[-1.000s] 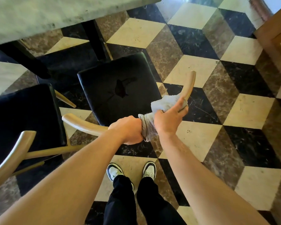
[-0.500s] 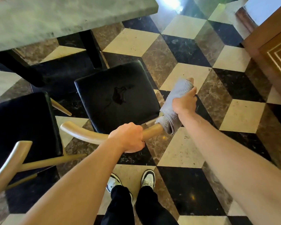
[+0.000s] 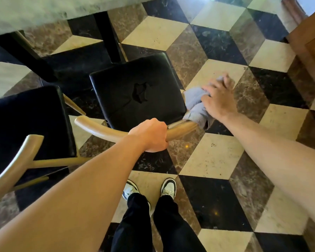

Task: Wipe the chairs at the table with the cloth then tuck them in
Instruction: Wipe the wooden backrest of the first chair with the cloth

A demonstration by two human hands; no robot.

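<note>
Left hand [image 3: 151, 136], grip clamped round the curved wooden backrest rail [image 3: 102, 129] of the black-seated chair [image 3: 135, 91]. Right hand [image 3: 217, 99], fingers spread and pressing the grey cloth [image 3: 195, 104] over the rail's right end, just beside the seat's right edge. Cloth bunched, draped down along the rail. Chair pulled out from the worktop [image 3: 35, 11], near its front right corner. Second chair [image 3: 24, 120] just left. Checkered floor [image 3: 216, 157] below.
</note>
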